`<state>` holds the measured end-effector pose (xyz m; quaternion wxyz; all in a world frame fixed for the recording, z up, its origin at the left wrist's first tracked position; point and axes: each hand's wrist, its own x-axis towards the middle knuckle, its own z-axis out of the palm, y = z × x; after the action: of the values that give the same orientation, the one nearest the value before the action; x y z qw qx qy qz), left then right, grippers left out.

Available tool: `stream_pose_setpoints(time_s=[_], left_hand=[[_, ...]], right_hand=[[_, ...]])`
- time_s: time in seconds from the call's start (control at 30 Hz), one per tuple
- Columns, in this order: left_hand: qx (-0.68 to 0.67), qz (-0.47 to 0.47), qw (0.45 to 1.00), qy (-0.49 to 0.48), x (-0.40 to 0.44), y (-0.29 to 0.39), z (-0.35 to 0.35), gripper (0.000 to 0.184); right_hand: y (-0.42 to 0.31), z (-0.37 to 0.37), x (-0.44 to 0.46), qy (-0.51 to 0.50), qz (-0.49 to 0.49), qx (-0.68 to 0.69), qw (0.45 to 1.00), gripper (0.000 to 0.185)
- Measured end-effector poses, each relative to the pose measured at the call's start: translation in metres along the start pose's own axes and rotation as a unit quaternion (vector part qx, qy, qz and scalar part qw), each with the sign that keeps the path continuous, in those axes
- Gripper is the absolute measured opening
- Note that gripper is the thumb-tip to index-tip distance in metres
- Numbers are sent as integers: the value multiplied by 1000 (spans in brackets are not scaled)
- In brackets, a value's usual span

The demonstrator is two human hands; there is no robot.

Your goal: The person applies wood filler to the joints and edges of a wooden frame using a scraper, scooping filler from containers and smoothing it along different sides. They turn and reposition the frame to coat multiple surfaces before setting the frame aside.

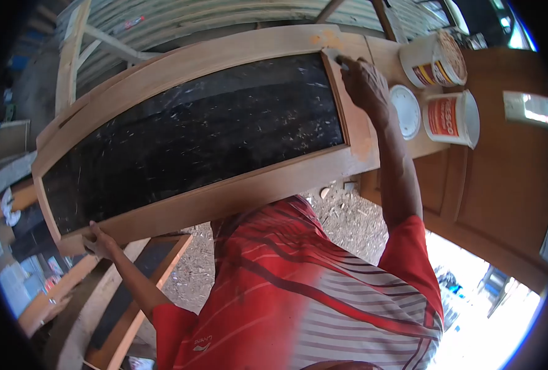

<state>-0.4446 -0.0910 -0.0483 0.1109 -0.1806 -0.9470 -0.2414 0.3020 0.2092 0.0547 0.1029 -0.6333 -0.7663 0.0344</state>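
A wooden frame with a dark, dust-flecked panel lies across in front of me. At its near left corner, my left hand grips the edge, thumb on top and fingers curled below. My right hand is closed at the frame's right end, over the inner edge of the end rail. A small pale piece shows at its fingertips, too indistinct to name. Orange filler-like patches mark the wood by that hand, with more at the near right corner.
Right of the frame stand a labelled white bucket, a second bucket tipped on its side, and a round white lid. A brown panelled door is at the far right. Another dark-panelled frame leans below my left arm. Corrugated sheeting lies behind.
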Motion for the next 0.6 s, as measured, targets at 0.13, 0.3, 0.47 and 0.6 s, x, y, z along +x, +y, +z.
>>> stream_pose_setpoints(time_s=[0.13,0.3,0.47,0.6], left_hand=[[-29,97,995,-26,30,-100,49,69],[-96,11,989,112,-18,-14,21,85],[-102,-78,987,95,-32,34,-9,80],[-70,-93,991,59,-34,30,-12,83]], right_hand=[[69,57,68,-61,-106,-60,991,24],[28,9,46,-146,-71,32,986,37],[-62,26,15,-148,20,250,957,40],[-153,38,-6,-86,-34,272,958,41]])
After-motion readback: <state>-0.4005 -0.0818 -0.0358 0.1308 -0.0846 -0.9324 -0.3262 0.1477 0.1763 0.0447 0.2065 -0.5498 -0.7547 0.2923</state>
